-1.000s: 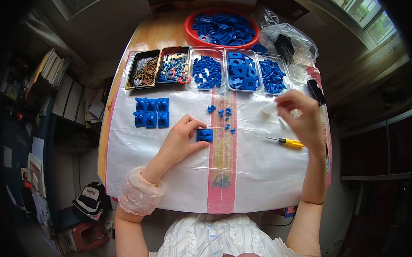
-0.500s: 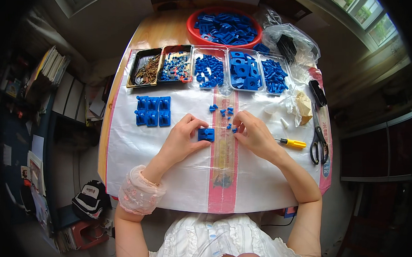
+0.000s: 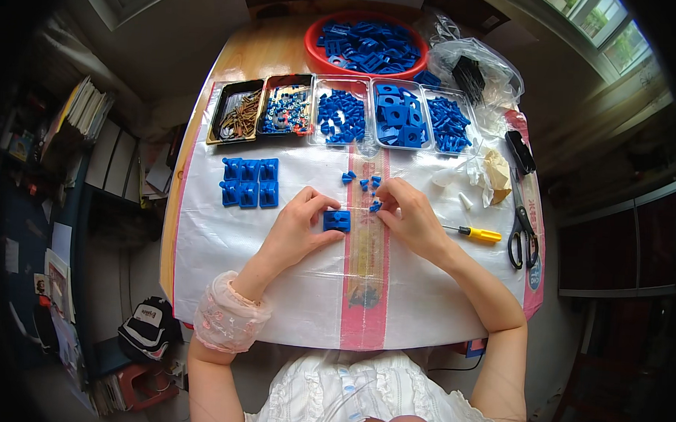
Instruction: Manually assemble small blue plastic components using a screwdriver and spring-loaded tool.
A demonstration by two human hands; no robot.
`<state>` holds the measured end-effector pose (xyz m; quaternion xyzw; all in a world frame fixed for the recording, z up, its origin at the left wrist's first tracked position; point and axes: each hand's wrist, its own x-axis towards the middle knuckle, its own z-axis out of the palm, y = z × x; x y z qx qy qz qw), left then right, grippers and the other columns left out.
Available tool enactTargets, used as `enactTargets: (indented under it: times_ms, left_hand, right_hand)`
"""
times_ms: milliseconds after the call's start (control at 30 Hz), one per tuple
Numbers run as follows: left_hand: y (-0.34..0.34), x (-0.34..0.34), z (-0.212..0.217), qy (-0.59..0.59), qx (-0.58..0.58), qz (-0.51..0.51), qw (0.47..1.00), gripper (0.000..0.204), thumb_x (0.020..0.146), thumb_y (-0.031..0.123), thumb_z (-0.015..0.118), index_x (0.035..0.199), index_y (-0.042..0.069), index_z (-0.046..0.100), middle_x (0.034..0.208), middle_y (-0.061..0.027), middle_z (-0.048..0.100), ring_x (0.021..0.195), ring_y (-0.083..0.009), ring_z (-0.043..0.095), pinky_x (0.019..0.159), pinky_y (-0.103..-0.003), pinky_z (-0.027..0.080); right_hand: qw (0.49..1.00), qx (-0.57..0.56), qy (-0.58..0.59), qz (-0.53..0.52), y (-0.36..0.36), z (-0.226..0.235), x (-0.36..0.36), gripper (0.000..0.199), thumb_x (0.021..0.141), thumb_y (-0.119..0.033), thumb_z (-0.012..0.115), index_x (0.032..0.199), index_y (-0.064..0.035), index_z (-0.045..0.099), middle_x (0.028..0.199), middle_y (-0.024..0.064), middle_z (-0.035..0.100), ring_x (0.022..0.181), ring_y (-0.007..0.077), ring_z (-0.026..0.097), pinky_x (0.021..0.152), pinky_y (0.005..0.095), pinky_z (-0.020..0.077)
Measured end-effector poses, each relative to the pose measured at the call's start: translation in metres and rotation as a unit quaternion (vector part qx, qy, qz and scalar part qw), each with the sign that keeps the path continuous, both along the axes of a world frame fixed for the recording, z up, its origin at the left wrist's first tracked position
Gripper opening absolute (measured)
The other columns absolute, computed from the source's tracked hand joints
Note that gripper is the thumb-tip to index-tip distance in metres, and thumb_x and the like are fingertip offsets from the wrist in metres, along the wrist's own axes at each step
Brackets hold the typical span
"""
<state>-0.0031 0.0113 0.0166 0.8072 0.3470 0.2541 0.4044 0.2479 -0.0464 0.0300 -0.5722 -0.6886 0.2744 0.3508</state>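
My left hand (image 3: 296, 226) rests on the sheet with thumb and fingers curled round the left side of a small blue plastic block (image 3: 337, 221), gripping it. The block lies flat, its raised middle facing up. To its right, my right hand (image 3: 411, 218) has its thumb and fingertips pinched at a small blue plastic piece (image 3: 375, 207); the fingers partly hide it. Just beyond those fingertips lie several small blue plugs (image 3: 349, 177). On the left, several blue blocks with upright clips (image 3: 249, 182) stand in two tight rows.
A row of trays holds brass-coloured screws (image 3: 240, 119), small nuts (image 3: 287, 111) and blue parts (image 3: 342, 115). Behind them sits a red basin (image 3: 309, 50) heaped with blue pieces. On the right lie a yellow-handled screwdriver (image 3: 480, 234), black scissors (image 3: 523, 242) and crumpled paper (image 3: 498, 178).
My right hand has shifted slightly left, its fingertips closer to the block and over the small pieces. My left hand and the block stay nearly still.
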Motion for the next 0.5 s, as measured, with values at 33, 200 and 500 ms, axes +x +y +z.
enactTargets:
  times_ms: [33, 200, 500]
  left_hand:
    - [0.000, 0.000, 0.000, -0.001, 0.000, 0.000, 1.000, 0.047, 0.073, 0.012, 0.091, 0.115, 0.006, 0.072, 0.099, -0.0055, 0.059, 0.080, -0.0166, 0.057, 0.075, -0.031, 0.052]
    - [0.000, 0.000, 0.001, 0.001, -0.002, -0.001, 1.000, 0.047, 0.073, 0.012, 0.091, 0.115, 0.006, 0.071, 0.100, -0.0054, 0.059, 0.080, -0.0167, 0.057, 0.076, -0.031, 0.052]
    - [-0.001, 0.000, 0.000, -0.002, 0.006, 0.004, 1.000, 0.045, 0.075, 0.011, 0.090, 0.115, 0.006, 0.072, 0.100, -0.0052, 0.058, 0.079, -0.0164, 0.056, 0.075, -0.031, 0.051]
  right_hand:
    - [1.000, 0.012, 0.006, 0.001, 0.000, 0.000, 0.000, 0.026, 0.083, 0.011, 0.069, 0.106, 0.0024, 0.059, 0.100, 0.0163, 0.064, 0.083, 0.0288, 0.070, 0.074, 0.0392, 0.0567]
    - [1.000, 0.005, -0.014, -0.003, 0.002, 0.003, 0.006, 0.027, 0.084, 0.012, 0.070, 0.107, 0.0023, 0.063, 0.101, 0.0120, 0.064, 0.084, 0.0208, 0.069, 0.074, 0.0313, 0.0578]
    - [0.999, 0.042, -0.028, -0.011, 0.002, 0.026, 0.012, 0.016, 0.090, 0.005, 0.068, 0.105, 0.0017, 0.065, 0.098, 0.0123, 0.064, 0.084, 0.0224, 0.068, 0.074, 0.0334, 0.0565]
